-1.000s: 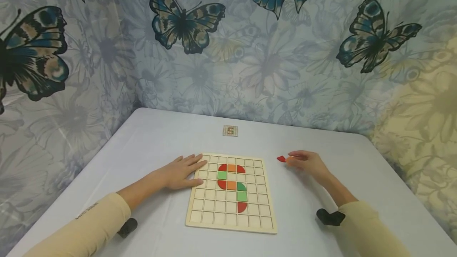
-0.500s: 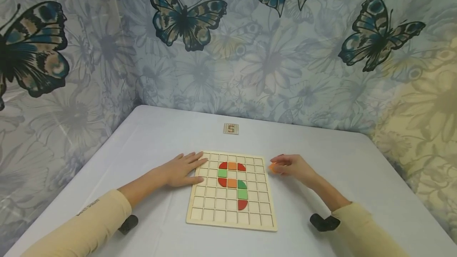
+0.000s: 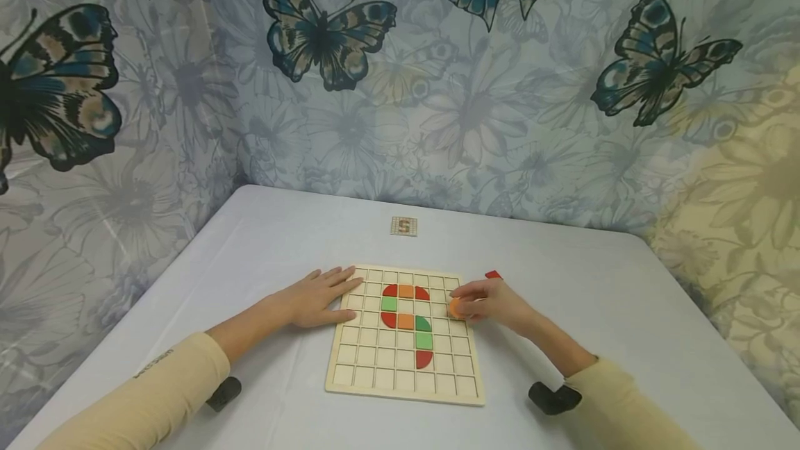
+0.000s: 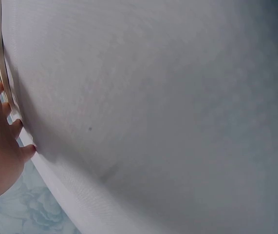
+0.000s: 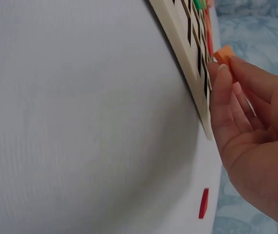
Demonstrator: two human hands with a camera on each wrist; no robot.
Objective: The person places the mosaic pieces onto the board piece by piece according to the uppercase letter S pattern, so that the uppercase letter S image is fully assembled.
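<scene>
A pale wooden grid board (image 3: pixel 375 360) lies on the white table, with red, orange and green tiles forming a curved pattern on it. My left hand (image 3: pixel 317 299) rests on the board's left edge, fingers spread straight. Over the board's right edge, my right hand (image 3: pixel 498 304) pinches an orange tile (image 3: pixel 455 308) between thumb and fingertips. In the right wrist view, the pinched orange tile (image 5: pixel 224 52) sticks out from the fingertips beside the grid. A loose red tile (image 3: pixel 493 274) lies on the table just beyond the right hand.
Farther back on the table lies a small pattern card (image 3: pixel 403 226) showing a similar tile design. Butterfly-printed cloth (image 3: pixel 475 123) hangs behind and along the sides. Dark bands (image 3: pixel 553 398) sit by both wrists.
My right hand has picked up the orange tile from beside the red one and carried it left to the board's right edge. The left hand stays in place.
</scene>
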